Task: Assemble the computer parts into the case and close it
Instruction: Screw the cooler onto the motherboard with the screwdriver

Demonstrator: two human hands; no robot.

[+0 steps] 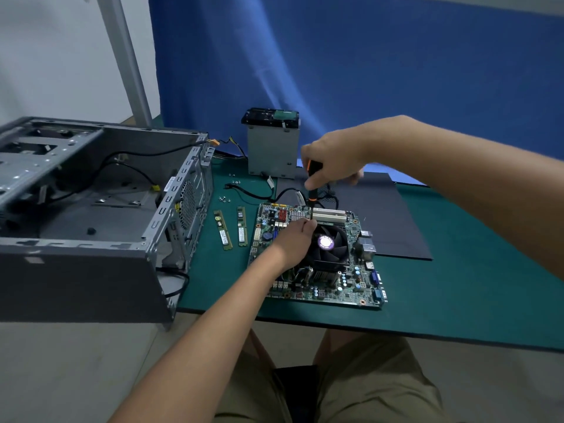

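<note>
Looking down from the head camera, the right hand [332, 160] has its fingers clamped round the handle of a screwdriver [312, 184], held upright with its tip down at the far corner of the fan [328, 244]. The left hand [293, 242] rests on the circuit board [357, 279], fingers curled together at the tip. Whether they pinch the shaft or a screw, I cannot tell.

The board lies flat on the green desk [457, 285], outside the case [91, 193], which stands open and well apart to the left with only loose cables inside. By my reckoning the job is early: the fan is being fastened, while two memory sticks [223, 229], the drive cage [272, 145] and some loose screws [222, 199] wait on the desk. The dark panel [381, 215] behind the board, probably the case's side, is off.
</note>
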